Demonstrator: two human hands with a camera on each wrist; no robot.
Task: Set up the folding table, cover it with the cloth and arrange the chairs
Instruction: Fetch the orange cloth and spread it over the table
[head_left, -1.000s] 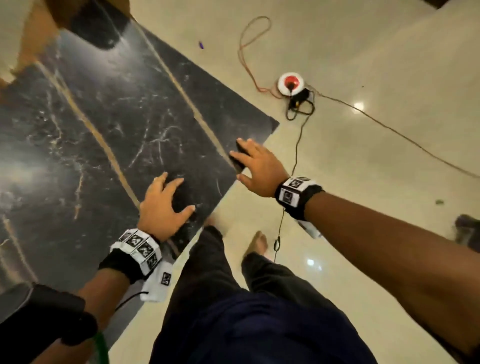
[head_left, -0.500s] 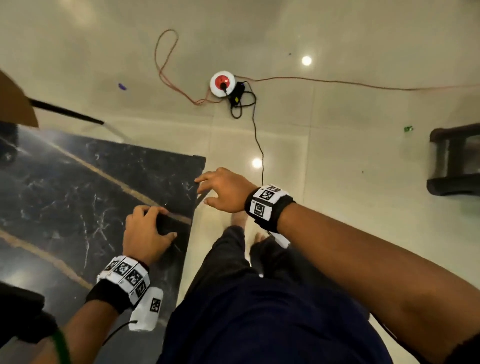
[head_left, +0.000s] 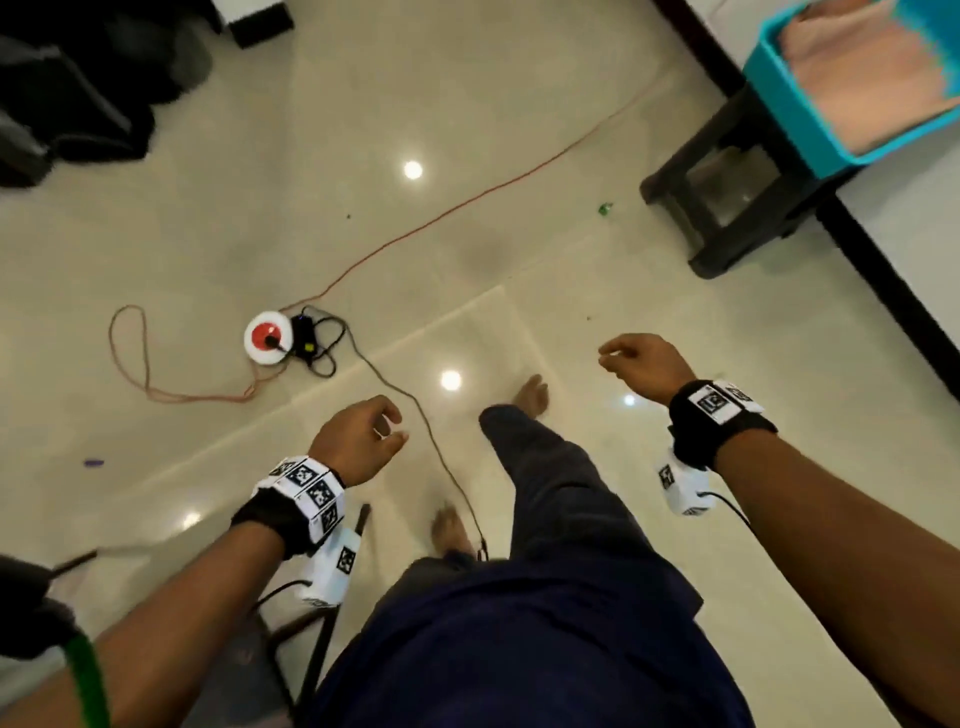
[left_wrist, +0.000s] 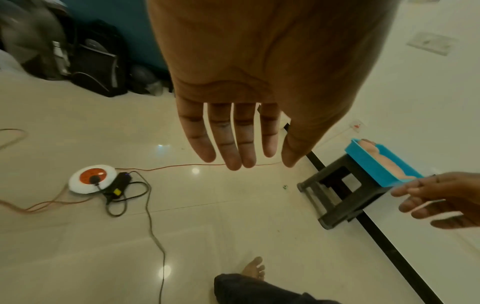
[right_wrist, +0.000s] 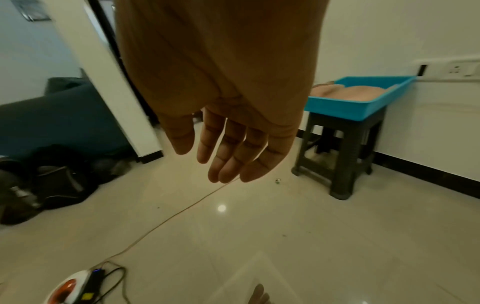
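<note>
My left hand (head_left: 371, 434) hangs over the floor with fingers relaxed and holds nothing; in the left wrist view its fingers (left_wrist: 228, 144) point straight down. My right hand (head_left: 636, 358) is raised ahead to the right, loosely curled and empty, its fingers (right_wrist: 228, 156) relaxed. A peach cloth (head_left: 857, 67) lies folded in a blue tray (head_left: 789, 109) on a dark plastic stool (head_left: 737, 208) by the wall, ahead and right of my right hand. Thin dark bars (head_left: 311, 639) at my lower left may be the table's frame; the tabletop is out of view.
A white and red extension reel (head_left: 267, 338) with a black adapter and orange cord (head_left: 415, 234) lies on the tiled floor to the left. A black cable (head_left: 441, 457) runs past my bare feet. Dark bags (head_left: 78, 93) sit at the far left wall.
Both hands have come off the black marble-patterned tabletop and now hang free. My view has swung right, away from the table, to the stool with the tray.
</note>
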